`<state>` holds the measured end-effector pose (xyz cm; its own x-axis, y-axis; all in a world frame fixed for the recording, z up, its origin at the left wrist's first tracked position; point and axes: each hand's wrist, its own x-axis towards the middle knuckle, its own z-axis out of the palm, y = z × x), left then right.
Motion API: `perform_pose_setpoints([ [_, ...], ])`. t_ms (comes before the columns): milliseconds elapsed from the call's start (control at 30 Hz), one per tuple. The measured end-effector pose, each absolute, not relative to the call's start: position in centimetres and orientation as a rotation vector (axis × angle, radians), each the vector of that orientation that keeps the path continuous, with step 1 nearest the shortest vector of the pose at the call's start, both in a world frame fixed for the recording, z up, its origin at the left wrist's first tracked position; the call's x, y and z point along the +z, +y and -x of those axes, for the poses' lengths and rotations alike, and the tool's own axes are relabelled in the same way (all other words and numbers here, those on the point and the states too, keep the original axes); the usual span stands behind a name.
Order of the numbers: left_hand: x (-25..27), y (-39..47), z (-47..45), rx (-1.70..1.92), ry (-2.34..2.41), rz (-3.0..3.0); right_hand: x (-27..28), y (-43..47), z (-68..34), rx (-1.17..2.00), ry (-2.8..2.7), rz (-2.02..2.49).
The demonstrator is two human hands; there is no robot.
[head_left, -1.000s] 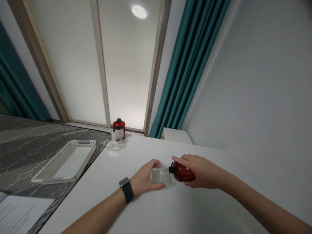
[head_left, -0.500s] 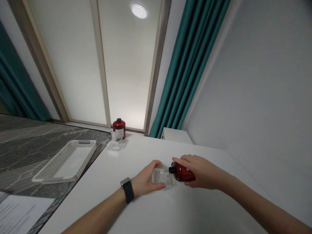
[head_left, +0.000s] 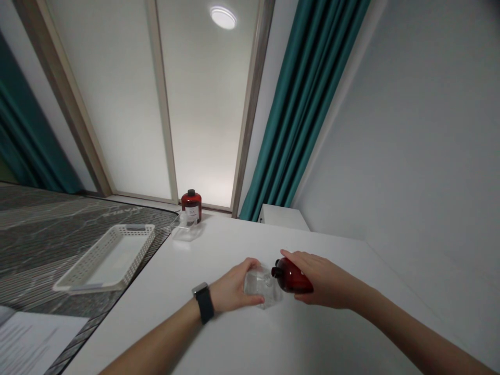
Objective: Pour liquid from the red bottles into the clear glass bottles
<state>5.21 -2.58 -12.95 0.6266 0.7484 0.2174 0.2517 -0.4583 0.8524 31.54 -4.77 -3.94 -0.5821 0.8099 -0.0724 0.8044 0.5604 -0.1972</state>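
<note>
Left hand (head_left: 230,290) curled round a clear container (head_left: 254,281), edges faint! Just beside it, right hand (head_left: 327,279) clutched a tilted red bottle (head_left: 291,276), base hidden; a white basket (head_left: 113,260) lay left of both.

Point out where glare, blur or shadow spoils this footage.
Head view: a bright oval light glares on the pale panel; head view: print on the paper is too blurred to read; head view: soft shadow dulls the white table near the bottom; head view: the clear container blends into it.
</note>
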Motion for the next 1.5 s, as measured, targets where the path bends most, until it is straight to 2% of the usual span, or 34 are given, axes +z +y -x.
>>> perform_pose_setpoints([
  [433, -12.0, -2.3, -5.0, 0.763, 0.832, -2.071, -4.9, -5.1, -32.1, 0.384, -2.638, 1.394],
  [1033, -10.8, -3.1, -5.0, 0.863, 0.64, -1.848, -5.0, -4.5, -32.6, 0.034, -2.516, 1.199],
  [1500, -10.7, -3.1, -4.9, 0.835, 0.6, -1.841, -5.5, -4.4, -33.2, -0.039, -2.588, 1.152],
])
